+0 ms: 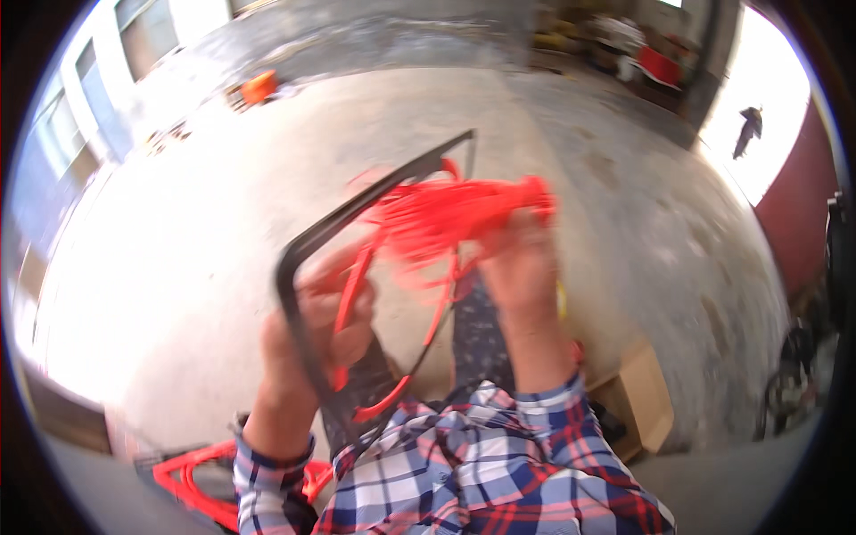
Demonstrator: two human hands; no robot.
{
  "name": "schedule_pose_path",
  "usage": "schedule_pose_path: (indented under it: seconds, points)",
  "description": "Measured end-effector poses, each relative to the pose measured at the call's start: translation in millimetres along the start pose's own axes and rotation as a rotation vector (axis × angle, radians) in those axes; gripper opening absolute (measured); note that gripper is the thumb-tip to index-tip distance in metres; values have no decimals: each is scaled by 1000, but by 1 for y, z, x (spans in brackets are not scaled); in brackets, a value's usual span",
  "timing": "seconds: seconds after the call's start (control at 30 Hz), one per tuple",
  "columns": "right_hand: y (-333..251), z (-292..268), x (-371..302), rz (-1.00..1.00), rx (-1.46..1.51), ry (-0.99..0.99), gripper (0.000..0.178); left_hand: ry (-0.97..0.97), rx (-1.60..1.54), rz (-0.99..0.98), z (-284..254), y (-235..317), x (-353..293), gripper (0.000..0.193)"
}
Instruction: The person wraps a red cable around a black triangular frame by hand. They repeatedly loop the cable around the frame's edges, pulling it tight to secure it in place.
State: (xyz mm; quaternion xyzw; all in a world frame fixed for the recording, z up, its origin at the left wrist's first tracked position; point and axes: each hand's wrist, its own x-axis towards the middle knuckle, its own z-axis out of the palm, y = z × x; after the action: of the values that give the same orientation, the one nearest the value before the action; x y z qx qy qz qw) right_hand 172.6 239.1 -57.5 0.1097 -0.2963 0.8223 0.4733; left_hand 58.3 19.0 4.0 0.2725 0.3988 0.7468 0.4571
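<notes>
In front of my lap I hold a black bent frame, a long bar with downturned ends, tilted up to the right. My left hand is closed round the frame's near side, where a red curved strip also passes. A red bundle, smeared by motion, lies along the bar; whether it is cord or a solid part I cannot tell. My right hand is closed at the bundle's right end, its fingertips blurred. A red and black strip curves down between my hands toward my lap.
Red frame-like parts lie by my left forearm. An open cardboard box with dark things inside stands by my right side. Farther off are an orange container, piled goods and a person in the bright doorway.
</notes>
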Motion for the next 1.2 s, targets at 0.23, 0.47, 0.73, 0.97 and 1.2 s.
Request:
schedule_pose_path:
  seconds: [0.23, 0.47, 0.73, 0.97, 1.2]
  points:
    - [-42, -87, -7, 225, 379, -161, 46, 76, -96, 77, -37, -10, -15, 69]
    - [-22, -120, -35, 418, 173, -104, 45, 243, -28, 153, -50, 1, -10, 33]
    - [58, -68, -72, 486, -1190, -233, 37, -91, 20, 2, -47, 13, -5, 44]
    - [56, 30, -13, 441, -650, -240, 27, -36, 151, 78, 0, 2, -11, 44]
    - [36, 38, 10, 161, -198, -659, 23, -169, -502, -190, 22, -19, -8, 72]
